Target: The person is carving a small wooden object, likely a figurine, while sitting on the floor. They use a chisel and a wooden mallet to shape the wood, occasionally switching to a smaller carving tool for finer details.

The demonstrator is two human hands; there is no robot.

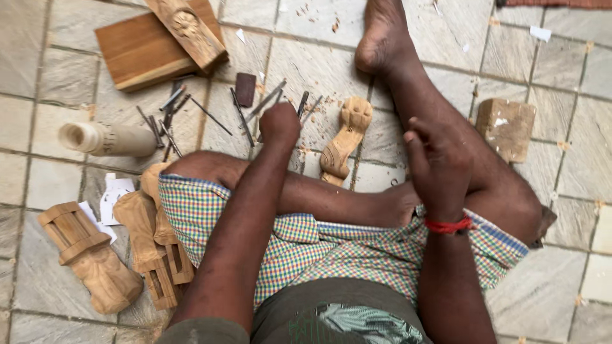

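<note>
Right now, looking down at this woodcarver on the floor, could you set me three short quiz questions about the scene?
1. True or false: the left hand reaches toward the metal chisels on the tiled floor.
2. What lies just beyond the crossed legs? A) a carved wooden leg with a paw end B) a glass bottle C) a saw
3. What is worn on the wrist of the right hand?

Key: 1 true. 2 A. 3 a red thread band.
</note>
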